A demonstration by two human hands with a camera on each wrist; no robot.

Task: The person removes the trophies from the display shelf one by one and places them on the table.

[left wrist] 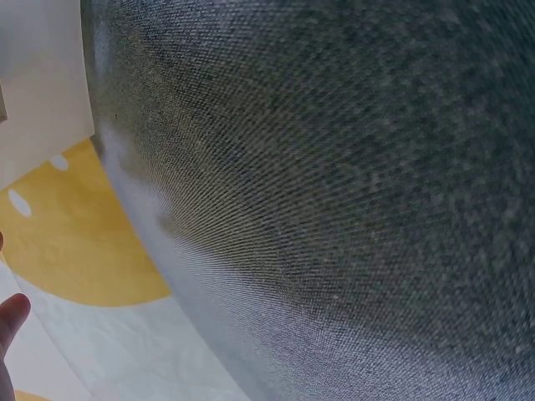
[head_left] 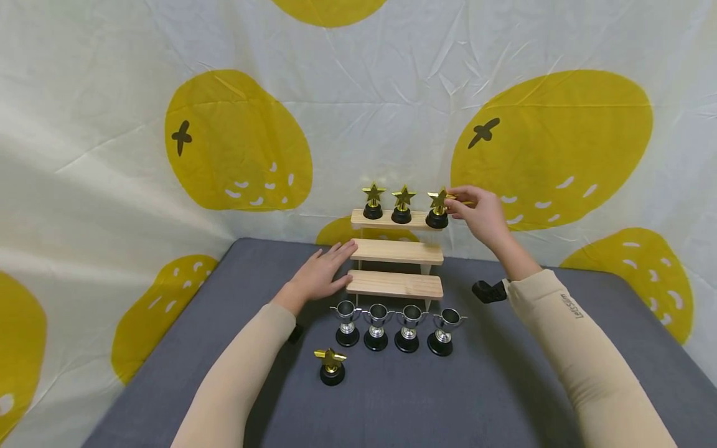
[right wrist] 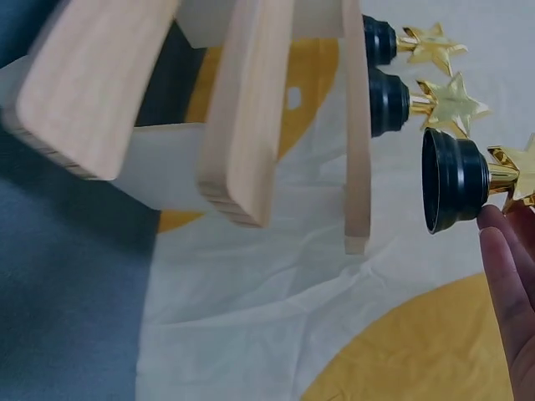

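My right hand (head_left: 478,211) pinches a gold star trophy (head_left: 437,208) with a black base at the right end of the wooden three-tier stand (head_left: 394,283). In the right wrist view, this trophy's base (right wrist: 456,181) hangs slightly off the top board, with a gap between them. Two matching star trophies, a left one (head_left: 373,202) and a middle one (head_left: 402,205), stand upright on that board. With fingers extended, my left hand (head_left: 320,274) touches the left ends of the lower boards. The left wrist view shows mostly grey cloth and one fingertip (left wrist: 12,316).
Several silver cup trophies (head_left: 407,330) with black bases line up before the stand. Nearer, another gold star trophy (head_left: 332,368) stands on the grey cloth-covered table (head_left: 426,404). A white curtain (head_left: 381,81) with yellow fruit shapes hangs behind.
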